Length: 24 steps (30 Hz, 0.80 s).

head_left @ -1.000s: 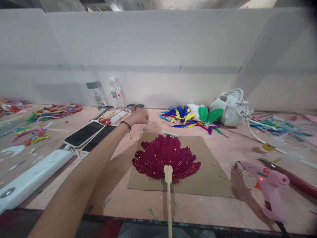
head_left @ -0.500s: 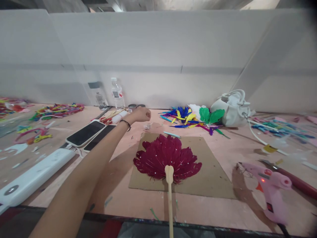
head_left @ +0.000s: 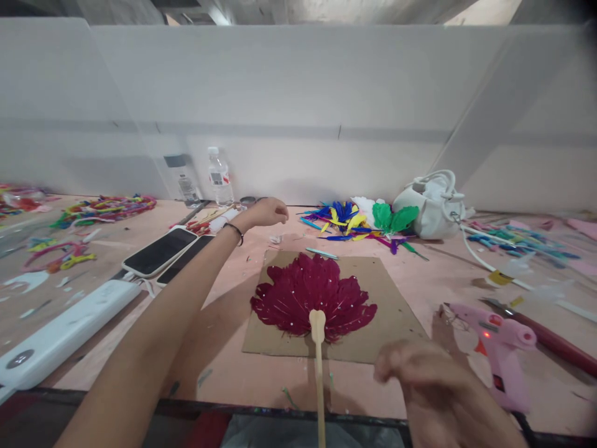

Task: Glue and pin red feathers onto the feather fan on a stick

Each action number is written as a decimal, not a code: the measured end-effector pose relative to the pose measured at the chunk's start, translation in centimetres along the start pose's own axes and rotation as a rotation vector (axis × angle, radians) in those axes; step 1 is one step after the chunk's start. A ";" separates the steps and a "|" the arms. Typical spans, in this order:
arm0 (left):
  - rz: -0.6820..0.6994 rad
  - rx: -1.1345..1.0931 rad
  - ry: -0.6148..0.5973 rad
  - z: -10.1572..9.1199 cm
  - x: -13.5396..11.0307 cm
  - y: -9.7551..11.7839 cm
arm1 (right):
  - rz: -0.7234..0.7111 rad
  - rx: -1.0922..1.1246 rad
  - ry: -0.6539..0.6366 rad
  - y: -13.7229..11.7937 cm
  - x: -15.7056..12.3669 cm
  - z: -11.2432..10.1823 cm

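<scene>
A dark red feather fan (head_left: pixel 321 289) dotted with small white beads rests on a cardboard sheet (head_left: pixel 392 330). Its pale wooden handle (head_left: pixel 319 379) runs over the table's front edge. My left hand (head_left: pixel 269 213) reaches to the back of the table, beside small round tins (head_left: pixel 247 201). Its fingers are bent and held together; anything in them is hidden. Blurred by motion, my right hand (head_left: pixel 429 379) is over the front right of the table, between the cardboard and a pink glue gun (head_left: pixel 501 342) with a lit red light. Nothing shows clearly in its fingers.
Coloured feathers (head_left: pixel 349 218) lie at the back beside a white bag (head_left: pixel 431 208). Two phones (head_left: pixel 161 252) and a white power strip (head_left: pixel 69 330) are on the left, with bottles (head_left: pixel 219 177) behind. A red-handled cutter (head_left: pixel 555 342) lies far right, near a white cable (head_left: pixel 480 255).
My right hand has come into view at the lower right. My left hand has shifted slightly right and up, its fingers reaching a little further out. The fan stays on the cardboard.
</scene>
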<state>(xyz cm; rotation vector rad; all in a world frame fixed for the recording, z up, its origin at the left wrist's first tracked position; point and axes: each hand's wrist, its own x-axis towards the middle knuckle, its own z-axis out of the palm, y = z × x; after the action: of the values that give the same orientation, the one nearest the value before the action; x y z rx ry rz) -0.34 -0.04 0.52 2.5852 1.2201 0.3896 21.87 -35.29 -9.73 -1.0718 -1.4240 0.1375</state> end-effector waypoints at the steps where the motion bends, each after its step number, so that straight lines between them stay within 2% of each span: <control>1: 0.025 -0.045 -0.010 0.0 -0.1 0.7 | 0.031 0.018 0.011 0.4 0.7 0.5; 3: 0.080 -0.130 -0.042 -0.1 -0.3 2.6 | 0.125 0.042 0.092 1.1 2.0 1.3; 5: 0.141 -0.202 -0.082 -0.2 -0.7 5.0 | 0.152 0.017 0.164 1.7 3.1 1.8; 8: 0.310 -0.380 -0.185 -0.4 -1.9 9.1 | 0.079 -0.132 0.203 2.1 4.4 1.8; 11: 0.478 -0.409 -0.278 -0.9 -3.8 13.1 | -0.047 -0.334 0.239 1.6 5.3 1.6; 14: 0.591 -0.371 -0.307 -1.1 -6.0 16.2 | -0.151 -0.443 0.295 0.7 5.8 1.9; 18: 0.635 -0.343 -0.308 -0.9 -8.3 18.8 | -0.164 -0.466 0.392 -0.1 5.7 2.8; 21: 0.609 -0.324 -0.286 -0.7 -9.3 19.6 | -0.174 -0.475 0.460 -0.2 5.3 3.0; 24: 0.596 -0.310 -0.280 -0.7 -9.6 19.8 | -0.192 -0.498 0.471 -0.1 5.1 3.0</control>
<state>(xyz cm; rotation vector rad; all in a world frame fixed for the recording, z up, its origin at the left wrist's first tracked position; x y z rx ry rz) 7.67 -19.63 6.61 2.5612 0.2559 0.2808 20.42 -30.51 -6.61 -1.2545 -1.1395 -0.6014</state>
